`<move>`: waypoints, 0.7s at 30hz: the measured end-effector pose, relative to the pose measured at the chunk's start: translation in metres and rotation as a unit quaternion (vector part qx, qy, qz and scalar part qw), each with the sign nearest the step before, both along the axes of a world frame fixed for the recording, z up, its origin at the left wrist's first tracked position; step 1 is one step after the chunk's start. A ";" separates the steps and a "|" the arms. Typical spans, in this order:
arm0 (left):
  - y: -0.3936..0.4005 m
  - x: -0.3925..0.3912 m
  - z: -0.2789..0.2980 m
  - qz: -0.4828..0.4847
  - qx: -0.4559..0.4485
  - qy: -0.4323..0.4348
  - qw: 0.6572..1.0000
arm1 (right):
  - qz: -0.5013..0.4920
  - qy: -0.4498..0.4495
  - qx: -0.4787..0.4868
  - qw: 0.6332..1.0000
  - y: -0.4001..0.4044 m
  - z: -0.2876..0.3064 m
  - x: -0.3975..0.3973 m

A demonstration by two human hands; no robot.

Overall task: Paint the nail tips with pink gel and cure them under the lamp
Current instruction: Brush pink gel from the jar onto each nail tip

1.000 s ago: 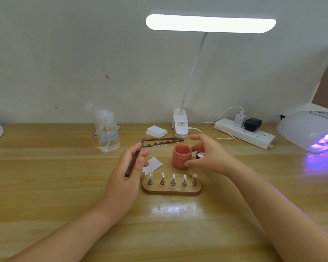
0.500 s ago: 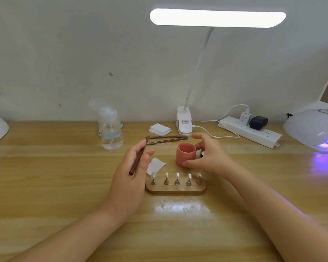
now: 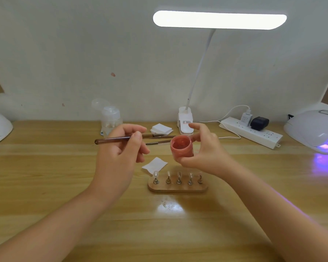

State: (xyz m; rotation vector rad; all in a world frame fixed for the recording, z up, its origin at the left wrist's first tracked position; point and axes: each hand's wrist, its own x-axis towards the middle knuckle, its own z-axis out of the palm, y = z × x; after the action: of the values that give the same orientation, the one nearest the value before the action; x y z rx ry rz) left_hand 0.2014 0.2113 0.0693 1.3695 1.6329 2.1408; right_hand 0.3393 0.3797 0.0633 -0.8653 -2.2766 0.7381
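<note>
A wooden table against a pale wall. Left hand fingers pinch the light, stiff brush mid-handle. Right hand fingers curl round the small, probably slick gel pot, lifted above the fragile-looking nail tips.

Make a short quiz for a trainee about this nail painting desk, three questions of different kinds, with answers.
1. True or false: the left hand holds a brush.
2. What does the right hand hold? A) tweezers B) pink jar C) white pad
3. How many nail tips stand on the wooden stand?

Key:
1. True
2. B, lifted and tilted toward the camera
3. Five; the rightmost is hard to see
</note>
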 end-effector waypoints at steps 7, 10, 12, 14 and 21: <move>0.007 -0.006 -0.008 0.022 -0.028 -0.015 0.999 | -0.022 -0.049 -0.091 0.994 0.003 -0.013 -0.009; 0.009 -0.011 -0.013 0.036 -0.037 -0.010 0.999 | -0.029 -0.074 -0.098 0.992 0.003 -0.012 -0.011; 0.011 -0.016 -0.018 0.044 -0.048 0.003 0.998 | -0.026 -0.087 -0.116 0.989 0.002 -0.007 -0.009; 0.012 -0.023 -0.025 0.042 -0.084 0.041 0.995 | -0.024 -0.088 -0.116 0.989 0.000 0.000 -0.005; 0.027 -0.036 -0.042 -0.040 -0.275 0.184 0.943 | -0.041 0.076 -0.118 0.989 -0.022 0.031 0.006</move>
State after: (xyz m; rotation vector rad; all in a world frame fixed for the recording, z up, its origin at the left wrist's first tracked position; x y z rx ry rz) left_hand 0.1656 0.2380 0.0275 1.6517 2.0457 1.2717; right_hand 0.3456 0.3575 0.0938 -0.9701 -2.0347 1.0144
